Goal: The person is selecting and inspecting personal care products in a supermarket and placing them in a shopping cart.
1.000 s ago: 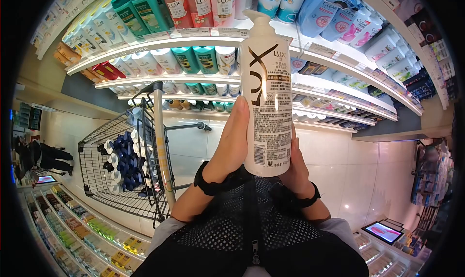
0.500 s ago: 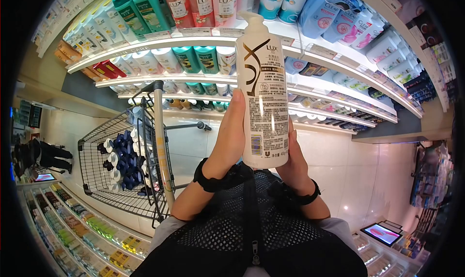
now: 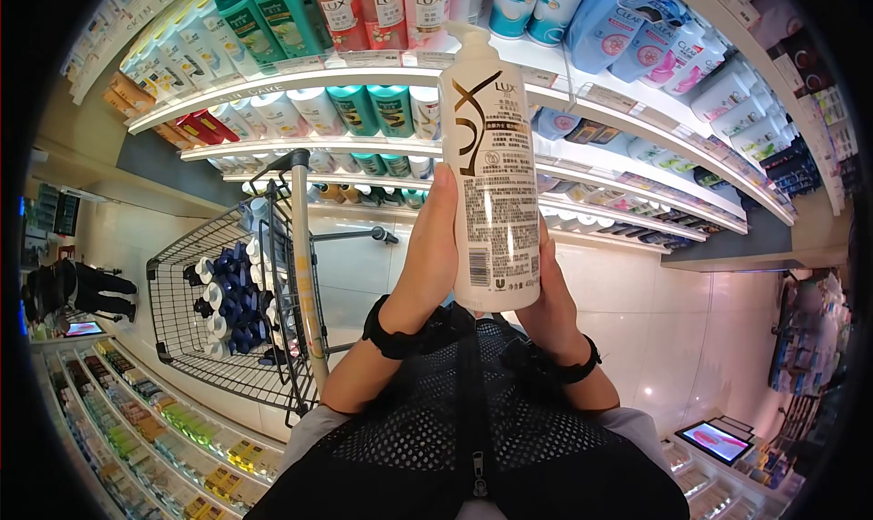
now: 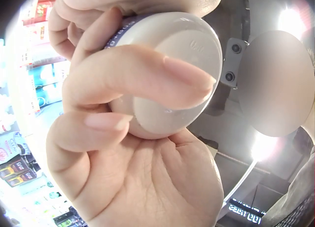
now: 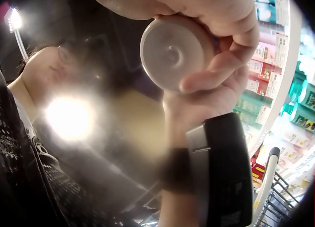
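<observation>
- Main container: white pump bottle, centre of the frame, roughly upright with a slight tilt, its pump head at the upper end. Dark "LUX" lettering runs up one side; small print and a barcode below. Walls opaque; fill level cannot be told.
- Left hand: holding the bottle, thumb laid along its left side, low on the body.
- Right hand: holding the bottle at its lower right side. Both wrist views show curled fingers against the white base.
- A black band on the left wrist; another on the right.
- Wire cart, left of centre. Contents: many dark blue and white pieces, piled together; white bottles along the side nearer the handle bar.
- Upper shelf, top of the frame, bearing from left to right: white bottles, green bottles, red and pink LUX bottles, Dove bottles, blue CLEAR bottles.
- Shelf below: red packs at left, then white bottles, teal bottles and a further white one beside them.
- Lower left: display rows holding small yellow and green packs; individual contents too small to read.
- Lower right: lit screen. Left edge: person in dark clothing.
</observation>
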A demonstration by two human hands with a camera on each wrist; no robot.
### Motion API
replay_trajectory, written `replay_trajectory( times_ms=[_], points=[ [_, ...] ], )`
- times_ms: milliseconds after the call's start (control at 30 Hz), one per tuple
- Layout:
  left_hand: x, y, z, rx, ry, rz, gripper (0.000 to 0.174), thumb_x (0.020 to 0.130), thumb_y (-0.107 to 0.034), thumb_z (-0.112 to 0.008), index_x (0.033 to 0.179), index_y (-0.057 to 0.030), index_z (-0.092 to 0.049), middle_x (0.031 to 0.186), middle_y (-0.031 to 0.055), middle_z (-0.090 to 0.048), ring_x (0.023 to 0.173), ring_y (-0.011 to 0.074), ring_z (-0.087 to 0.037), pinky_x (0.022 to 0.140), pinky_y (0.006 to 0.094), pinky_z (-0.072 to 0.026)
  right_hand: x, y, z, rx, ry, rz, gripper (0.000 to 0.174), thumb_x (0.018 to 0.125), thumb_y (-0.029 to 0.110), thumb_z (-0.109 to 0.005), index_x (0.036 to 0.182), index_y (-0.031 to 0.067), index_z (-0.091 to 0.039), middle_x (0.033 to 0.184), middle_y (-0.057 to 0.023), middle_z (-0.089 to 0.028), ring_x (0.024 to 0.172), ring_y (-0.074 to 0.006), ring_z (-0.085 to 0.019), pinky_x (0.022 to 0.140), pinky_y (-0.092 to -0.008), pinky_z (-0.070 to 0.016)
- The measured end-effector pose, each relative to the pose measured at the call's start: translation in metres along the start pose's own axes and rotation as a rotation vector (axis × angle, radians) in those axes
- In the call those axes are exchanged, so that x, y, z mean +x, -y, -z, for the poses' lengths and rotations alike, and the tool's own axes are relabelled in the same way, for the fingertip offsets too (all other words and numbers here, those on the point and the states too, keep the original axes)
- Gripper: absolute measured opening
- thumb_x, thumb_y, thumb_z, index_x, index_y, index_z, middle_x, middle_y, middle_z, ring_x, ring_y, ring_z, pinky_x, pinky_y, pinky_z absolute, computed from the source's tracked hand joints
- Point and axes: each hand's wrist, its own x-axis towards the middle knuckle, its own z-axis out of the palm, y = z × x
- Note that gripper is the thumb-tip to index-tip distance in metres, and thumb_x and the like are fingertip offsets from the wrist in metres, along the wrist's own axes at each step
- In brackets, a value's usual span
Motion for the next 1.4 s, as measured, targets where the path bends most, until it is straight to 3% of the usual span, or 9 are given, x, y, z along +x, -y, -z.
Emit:
replay_trajectory(
  times_ms=[33,167,233,267,333,467,500,600,1400],
  points=[
    [0.0,0.0,0.0,0.0,-0.001,0.0,0.053,0.092,-0.042,-0.021,0.113,0.002,-0.042,0.099,0.0097,-0.053,0.086,0.0107,-0.052,0.076,0.0224,-0.0424,0.0,0.001,0.001,-0.018,0.06,-0.051,0.068,0.086,0.054,-0.018,0.135,0.0128,0.005,0.14,-0.0064,-0.006,0.128,-0.0198,-0.016,0.101,-0.0349,-0.0217],
    [0.0,0.0,0.001,-0.004,0.001,0.022,0.053,0.092,-0.042,-0.021,0.113,0.0015,-0.042,0.099,0.0098,-0.054,0.085,0.0109,-0.053,0.075,0.0224,-0.0435,0.0,0.003,-0.001,0.025,0.094,-0.076,0.068,0.086,0.054,-0.017,0.135,0.0127,0.005,0.14,-0.0065,-0.008,0.126,-0.02,-0.019,0.098,-0.0342,-0.0274],
    [0.0,0.001,0.002,-0.004,-0.008,0.027,0.052,0.092,-0.042,-0.021,0.113,0.001,-0.042,0.099,0.0097,-0.054,0.085,0.0109,-0.054,0.074,0.0224,-0.0438,0.001,-0.006,-0.002,0.015,-0.037,0.035,0.054,0.091,0.038,-0.02,0.135,0.0102,-0.006,0.123,-0.0091,-0.037,0.094,-0.0209,-0.053,0.061,-0.0334,-0.0504],
    [0.0,0.001,0.002,-0.037,0.013,0.046,0.051,0.092,-0.042,-0.021,0.113,-0.001,-0.043,0.097,0.0084,-0.055,0.082,0.01,-0.055,0.07,0.0212,-0.0458,0.001,-0.007,-0.001,0.018,-0.035,0.034,0.054,0.091,0.038,-0.02,0.135,0.0102,-0.006,0.123,-0.0091,-0.037,0.094,-0.0209,-0.053,0.061,-0.0334,-0.0504],
    [-0.001,0.001,0.006,-0.053,0.016,0.054,0.049,0.092,-0.041,-0.021,0.113,-0.0031,-0.044,0.095,0.007,-0.056,0.079,0.0091,-0.057,0.066,0.02,-0.0477,0.002,-0.008,0.004,-0.022,-0.035,0.006,0.053,0.091,0.037,-0.02,0.135,0.0101,-0.007,0.122,-0.0093,-0.039,0.093,-0.0206,-0.053,0.062,-0.0334,-0.0506],
    [0.001,0.005,0.01,-0.018,-0.011,-0.002,0.049,0.092,-0.04,-0.021,0.116,-0.0019,-0.041,0.103,0.007,-0.053,0.09,0.0099,-0.052,0.079,0.0227,-0.0426,0.004,-0.014,0.006,-0.033,-0.077,-0.005,0.053,0.091,0.035,-0.023,0.135,0.0087,-0.008,0.126,-0.0091,-0.037,0.103,-0.0197,-0.049,0.072,-0.0322,-0.0487],
    [0.003,0.007,0.013,0.017,-0.014,-0.023,0.049,0.092,-0.039,-0.022,0.117,-0.0017,-0.041,0.104,0.0069,-0.052,0.092,0.0098,-0.051,0.081,0.023,-0.0414,0.006,-0.01,0.002,-0.036,-0.083,0.009,0.056,0.09,0.035,-0.024,0.135,0.0074,-0.007,0.131,-0.0085,-0.031,0.115,-0.0194,-0.039,0.089,-0.0331,-0.0387],
    [0.002,0.005,0.013,0.032,-0.029,-0.058,0.048,0.093,-0.038,-0.022,0.118,-0.0019,-0.04,0.106,0.006,-0.052,0.094,0.0093,-0.05,0.082,0.0227,-0.0402,0.01,-0.009,-0.001,-0.029,-0.026,0.018,0.057,0.09,0.035,-0.025,0.135,0.0067,-0.006,0.135,-0.0079,-0.025,0.121,-0.019,-0.03,0.099,-0.0335,-0.0251],
    [0.024,0.006,0.04,0.011,-0.004,-0.082,0.043,0.093,-0.033,-0.022,0.116,-0.002,-0.041,0.106,0.007,-0.053,0.092,0.0103,-0.051,0.081,0.0237,-0.041,0.041,-0.013,0.008,-0.104,0.115,0.0,0.062,0.091,0.038,-0.023,0.134,0.0026,0.002,0.139,-0.0078,-0.013,0.127,-0.0177,-0.017,0.102,-0.0321,-0.0166]
  ],
)
